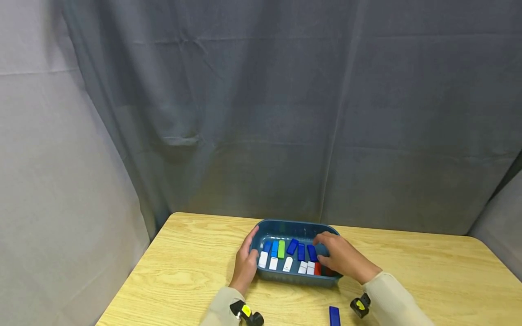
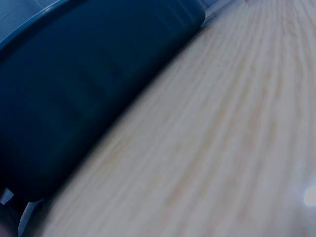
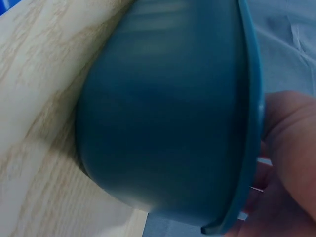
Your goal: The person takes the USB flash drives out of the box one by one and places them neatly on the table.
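Observation:
A dark teal plastic tub [image 1: 285, 277] stands on the table, with several small rectangular sticks in it that look like USB drives. Among them are white sticks [image 1: 288, 264], blue sticks [image 1: 301, 251], a green stick [image 1: 281, 249] and a red stick [image 1: 317, 268]. My left hand [image 1: 244, 260] rests along the tub's left end, fingers extended by the rim. Over the right end, my right hand [image 1: 338, 253] reaches inside; its thumb and index fingertip lie close to a blue stick [image 1: 311, 253]. Whether they pinch it is unclear. The right wrist view shows the rim [image 3: 256, 108] beside this hand.
Another blue stick [image 1: 334, 315] lies on the wooden table [image 1: 179, 271], in front of the tub near the bottom of the head view. Grey curtain [image 1: 261, 113] hangs behind the table. Pale cloth [image 1: 61, 181] covers the left side.

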{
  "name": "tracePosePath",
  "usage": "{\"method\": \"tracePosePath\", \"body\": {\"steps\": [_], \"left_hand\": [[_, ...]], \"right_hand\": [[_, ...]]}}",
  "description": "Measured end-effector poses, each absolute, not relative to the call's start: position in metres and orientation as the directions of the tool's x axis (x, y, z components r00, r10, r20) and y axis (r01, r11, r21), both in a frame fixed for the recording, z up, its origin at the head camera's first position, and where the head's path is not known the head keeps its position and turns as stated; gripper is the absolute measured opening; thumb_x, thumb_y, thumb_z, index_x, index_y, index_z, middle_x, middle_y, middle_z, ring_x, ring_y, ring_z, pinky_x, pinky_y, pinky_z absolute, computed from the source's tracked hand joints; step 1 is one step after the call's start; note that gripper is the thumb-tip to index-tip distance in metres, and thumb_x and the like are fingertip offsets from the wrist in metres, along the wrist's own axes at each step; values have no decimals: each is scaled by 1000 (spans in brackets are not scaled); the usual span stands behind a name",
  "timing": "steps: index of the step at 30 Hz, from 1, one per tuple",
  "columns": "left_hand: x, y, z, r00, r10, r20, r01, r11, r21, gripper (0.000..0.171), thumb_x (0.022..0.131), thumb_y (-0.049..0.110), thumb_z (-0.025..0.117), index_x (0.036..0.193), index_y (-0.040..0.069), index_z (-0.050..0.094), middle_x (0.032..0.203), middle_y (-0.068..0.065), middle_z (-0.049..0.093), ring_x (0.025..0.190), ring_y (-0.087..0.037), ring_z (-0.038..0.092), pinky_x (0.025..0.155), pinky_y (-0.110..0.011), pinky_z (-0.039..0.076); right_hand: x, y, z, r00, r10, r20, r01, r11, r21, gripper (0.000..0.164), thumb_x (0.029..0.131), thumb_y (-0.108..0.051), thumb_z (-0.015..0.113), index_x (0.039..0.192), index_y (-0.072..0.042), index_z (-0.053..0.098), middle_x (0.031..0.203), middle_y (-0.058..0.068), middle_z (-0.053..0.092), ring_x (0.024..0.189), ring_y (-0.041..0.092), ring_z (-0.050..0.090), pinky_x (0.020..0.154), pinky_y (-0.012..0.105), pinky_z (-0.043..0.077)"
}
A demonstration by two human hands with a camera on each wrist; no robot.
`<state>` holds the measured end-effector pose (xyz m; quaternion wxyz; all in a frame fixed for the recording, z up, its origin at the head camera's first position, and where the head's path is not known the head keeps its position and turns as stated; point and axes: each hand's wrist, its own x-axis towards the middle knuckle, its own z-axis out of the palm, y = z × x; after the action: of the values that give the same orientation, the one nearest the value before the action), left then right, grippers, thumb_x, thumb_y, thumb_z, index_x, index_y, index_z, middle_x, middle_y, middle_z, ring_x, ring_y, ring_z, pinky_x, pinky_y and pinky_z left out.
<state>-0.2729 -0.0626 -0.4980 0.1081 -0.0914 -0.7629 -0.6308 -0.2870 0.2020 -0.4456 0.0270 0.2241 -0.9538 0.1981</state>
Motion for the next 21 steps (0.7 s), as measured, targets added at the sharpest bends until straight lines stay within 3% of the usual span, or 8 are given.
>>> {"method": "tracePosePath", "body": {"steps": [11, 21], "left_hand": [[-279, -63, -505, -962, 8, 272, 268, 192, 944, 60, 90, -6, 40, 148, 10, 39, 152, -7, 37, 142, -28, 27, 114, -53, 20], [-299, -63, -538, -958, -14, 286, 278, 192, 941, 63, 91, -3, 42, 147, 27, 40, 152, 6, 37, 143, -21, 27, 114, -52, 19]], "right_hand": [[-297, 202, -453, -891, -436, 125, -449, 811, -376, 28, 81, -10, 75, 108, -7, 66, 111, 9, 64, 102, 28, 62, 87, 47, 52], [-304, 202, -457, -896, -432, 100, -436, 820, -371, 29, 82, -11, 74, 109, -8, 66, 116, 11, 63, 105, 28, 60, 90, 48, 50]]}}
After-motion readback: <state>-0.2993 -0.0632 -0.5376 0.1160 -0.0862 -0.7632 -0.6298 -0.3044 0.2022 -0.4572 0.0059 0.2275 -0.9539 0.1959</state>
